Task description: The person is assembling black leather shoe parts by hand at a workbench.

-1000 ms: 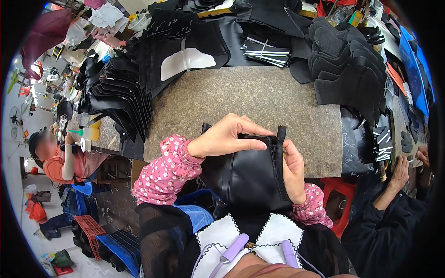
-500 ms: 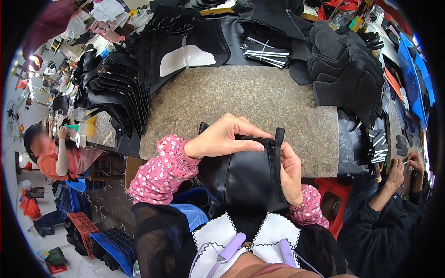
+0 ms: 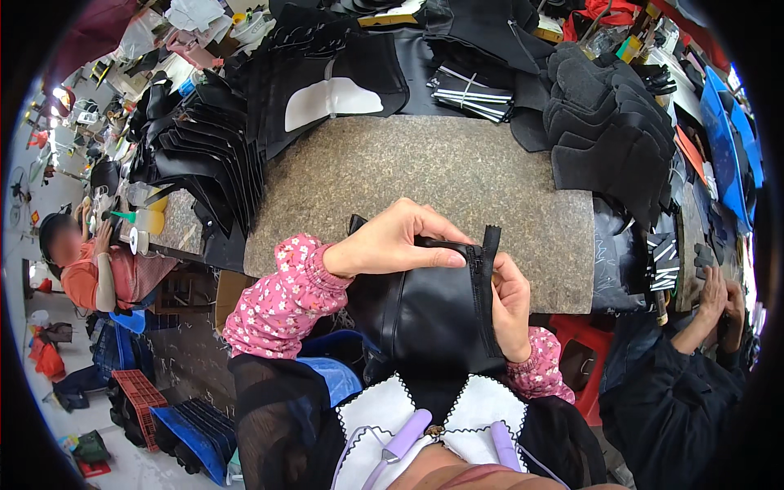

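Note:
A shiny black leather boot upper [image 3: 437,314] with a raised seam hangs at the table's near edge, close to my body. A black zipper [image 3: 482,298] runs down its right side, its loose end standing up above the leather. My left hand [image 3: 404,241] pinches the top edge of the upper between thumb and fingers, beside the zipper. On the other side my right hand [image 3: 511,302] is closed on the zipper tape. Its fingertips are partly hidden behind the tape.
Stacked black leather pieces [image 3: 204,155] lie left on the speckled tabletop [image 3: 408,163]; grey-black felt-like pieces [image 3: 608,122] are piled right. A tied bundle of strips [image 3: 469,91] lies at the back. Co-workers' hands [image 3: 714,298] work at right and left. A red stool [image 3: 584,351] stands at right.
My hands keep nearly the same hold on the upper and the zipper. At right the co-worker's hands have moved closer together; the left co-worker's arm has shifted slightly.

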A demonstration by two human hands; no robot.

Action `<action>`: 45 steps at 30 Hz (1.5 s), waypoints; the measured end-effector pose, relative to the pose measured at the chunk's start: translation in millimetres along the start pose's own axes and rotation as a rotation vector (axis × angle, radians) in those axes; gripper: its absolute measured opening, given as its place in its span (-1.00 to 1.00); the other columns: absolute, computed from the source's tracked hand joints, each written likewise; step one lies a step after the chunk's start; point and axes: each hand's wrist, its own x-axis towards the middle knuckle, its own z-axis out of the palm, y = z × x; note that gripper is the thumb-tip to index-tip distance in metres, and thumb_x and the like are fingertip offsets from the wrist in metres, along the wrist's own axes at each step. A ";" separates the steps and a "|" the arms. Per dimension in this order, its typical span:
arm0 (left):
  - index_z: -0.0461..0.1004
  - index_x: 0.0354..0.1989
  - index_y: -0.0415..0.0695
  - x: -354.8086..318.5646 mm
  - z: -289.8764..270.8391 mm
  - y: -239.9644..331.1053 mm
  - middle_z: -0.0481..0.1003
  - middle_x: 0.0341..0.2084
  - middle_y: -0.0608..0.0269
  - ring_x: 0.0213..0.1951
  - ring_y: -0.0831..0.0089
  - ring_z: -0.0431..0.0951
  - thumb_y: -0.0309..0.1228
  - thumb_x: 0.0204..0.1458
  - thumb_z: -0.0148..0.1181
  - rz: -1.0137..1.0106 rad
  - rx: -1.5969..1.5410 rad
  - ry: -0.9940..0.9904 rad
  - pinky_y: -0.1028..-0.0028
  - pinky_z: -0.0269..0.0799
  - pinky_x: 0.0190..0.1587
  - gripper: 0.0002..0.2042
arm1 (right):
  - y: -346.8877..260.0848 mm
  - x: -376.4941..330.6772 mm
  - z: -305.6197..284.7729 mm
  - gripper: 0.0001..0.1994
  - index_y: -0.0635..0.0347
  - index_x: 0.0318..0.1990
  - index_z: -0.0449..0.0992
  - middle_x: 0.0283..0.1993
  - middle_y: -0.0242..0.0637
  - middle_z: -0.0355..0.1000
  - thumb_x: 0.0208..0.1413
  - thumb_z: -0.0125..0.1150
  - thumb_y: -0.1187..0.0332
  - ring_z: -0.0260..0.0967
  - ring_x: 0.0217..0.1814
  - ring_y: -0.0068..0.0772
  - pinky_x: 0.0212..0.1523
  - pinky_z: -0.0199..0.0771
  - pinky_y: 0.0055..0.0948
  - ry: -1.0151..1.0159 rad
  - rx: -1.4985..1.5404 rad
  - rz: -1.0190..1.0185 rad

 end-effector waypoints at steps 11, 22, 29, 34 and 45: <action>0.54 -0.26 -0.33 0.7 3.9 6.2 0.57 -0.47 0.20 -0.37 0.62 0.49 -0.40 -0.06 0.29 -0.044 -0.034 0.015 0.59 0.40 -0.26 -0.75 | -0.7 -0.3 -1.1 -0.93 0.30 -0.23 0.35 -0.38 -0.50 0.33 0.21 -0.06 0.52 0.18 -0.39 -0.83 -0.41 0.18 -0.77 0.010 -0.057 -0.014; 0.56 -0.37 -0.31 1.7 9.7 3.5 0.54 -0.55 0.27 -0.47 0.67 0.44 -0.38 -0.10 0.31 -0.013 -0.065 0.054 0.62 0.33 -0.38 -0.78 | -1.0 -4.7 1.1 -0.95 0.30 -0.24 0.34 -0.38 -0.50 0.32 0.19 -0.05 0.54 0.19 -0.38 -0.82 -0.39 0.20 -0.76 0.020 -0.039 -0.013; 0.56 -0.38 -0.32 2.7 13.6 9.4 0.56 -0.54 0.24 -0.45 0.68 0.46 -0.43 -0.11 0.31 -0.012 -0.070 0.101 0.63 0.34 -0.39 -0.81 | -1.9 -3.6 -1.4 -0.95 0.30 -0.24 0.34 -0.37 -0.49 0.32 0.19 -0.04 0.54 0.20 -0.36 -0.81 -0.36 0.21 -0.76 0.017 -0.037 -0.030; 0.56 -0.36 -0.33 5.3 11.6 8.9 0.56 -0.52 0.27 -0.43 0.69 0.46 -0.46 -0.11 0.31 -0.023 -0.110 0.102 0.65 0.35 -0.37 -0.81 | -5.2 -0.6 -4.9 -0.93 0.31 -0.23 0.35 -0.36 -0.48 0.33 0.20 -0.07 0.54 0.21 -0.35 -0.79 -0.35 0.23 -0.74 -0.006 -0.050 -0.005; 0.57 -0.37 -0.20 30.8 -18.8 47.1 0.56 -0.43 0.23 -0.39 0.40 0.54 -0.55 -0.21 0.33 0.529 0.425 0.235 0.49 0.30 -0.26 -0.83 | -80.6 45.9 -35.2 -0.73 0.37 -0.05 0.41 -0.27 -0.16 0.44 0.09 0.08 0.49 0.38 -0.24 -0.30 -0.16 0.33 -0.44 -0.340 -0.793 -0.349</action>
